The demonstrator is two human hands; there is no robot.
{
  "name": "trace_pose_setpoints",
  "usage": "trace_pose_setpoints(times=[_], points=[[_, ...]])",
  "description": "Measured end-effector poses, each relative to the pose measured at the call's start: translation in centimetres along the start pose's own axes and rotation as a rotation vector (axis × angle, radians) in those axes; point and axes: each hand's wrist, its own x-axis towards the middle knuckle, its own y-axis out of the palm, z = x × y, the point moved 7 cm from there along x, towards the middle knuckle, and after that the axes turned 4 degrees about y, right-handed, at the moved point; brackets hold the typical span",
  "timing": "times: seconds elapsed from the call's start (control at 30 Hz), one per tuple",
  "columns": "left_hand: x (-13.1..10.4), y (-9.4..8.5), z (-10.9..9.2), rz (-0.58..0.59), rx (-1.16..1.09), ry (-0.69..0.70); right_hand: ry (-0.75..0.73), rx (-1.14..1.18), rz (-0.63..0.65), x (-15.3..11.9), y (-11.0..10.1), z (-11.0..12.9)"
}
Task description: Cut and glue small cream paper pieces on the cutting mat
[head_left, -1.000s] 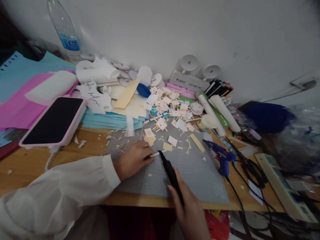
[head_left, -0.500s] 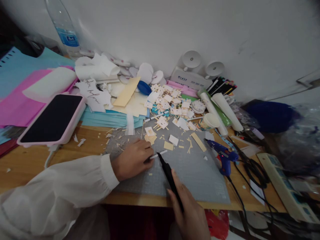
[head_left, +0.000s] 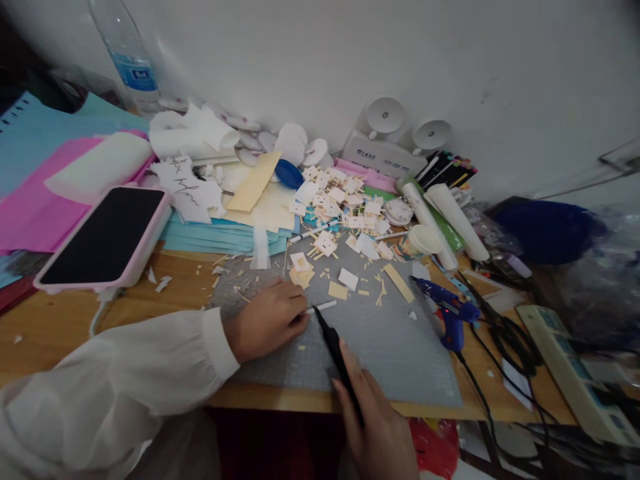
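Note:
My left hand (head_left: 270,319) rests on the grey cutting mat (head_left: 395,347), its fingers closed on a thin white stick (head_left: 326,306) that sticks out to the right. In my right hand (head_left: 375,420) is a black craft knife (head_left: 336,350), with its dark tip at the stick beside my left fingertips. Just beyond lie a small white card piece (head_left: 348,279), a yellow paper piece (head_left: 338,290) and a tan strip (head_left: 399,283). Behind them is a heap of small white paper figures (head_left: 340,197) with thin limbs.
A blue glue gun (head_left: 450,313) with a black cable lies right of the mat, near a power strip (head_left: 570,373). A phone in a pink case (head_left: 105,237) is at the left. Paper cup (head_left: 417,241), rolls and coloured sheets line the back.
My right hand and the knife have shifted very slightly left, the tip now closer to my left fingers. My left hand still holds the stick.

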Motion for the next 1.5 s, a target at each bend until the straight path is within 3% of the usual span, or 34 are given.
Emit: trace_pose_setpoints(times=[0.53,0.7,0.87,1.03,1.17,1.33,1.5], points=[[0.0,0.6,-0.1,-0.023,-0.032,0.033,0.016,-0.165,-0.018,0.9,0.5,1.5],[0.0,0.7,0.1,-0.032,-0.044,-0.030,-0.047,-0.230,-0.013,1.0,0.4,2.2],[-0.1,0.8,0.4,-0.033,-0.084,-0.085,0.007,-0.272,0.020,-0.2,0.8,1.6],[-0.1,0.5,0.9,-0.049,-0.169,-0.115,0.016,-0.156,0.041,-1.3,0.6,0.2],[-0.1,-0.1,1.4,-0.089,-0.299,-0.140,-0.019,0.057,0.054,-1.1,-1.2,-1.5],[0.1,-1.3,1.8,-0.192,-0.547,-0.217,0.013,0.078,-0.091,2.2,-5.2,-4.0],[0.1,-1.0,2.1,-0.228,-0.807,-0.305,0.082,0.030,-0.181,10.1,-6.5,-6.6]])
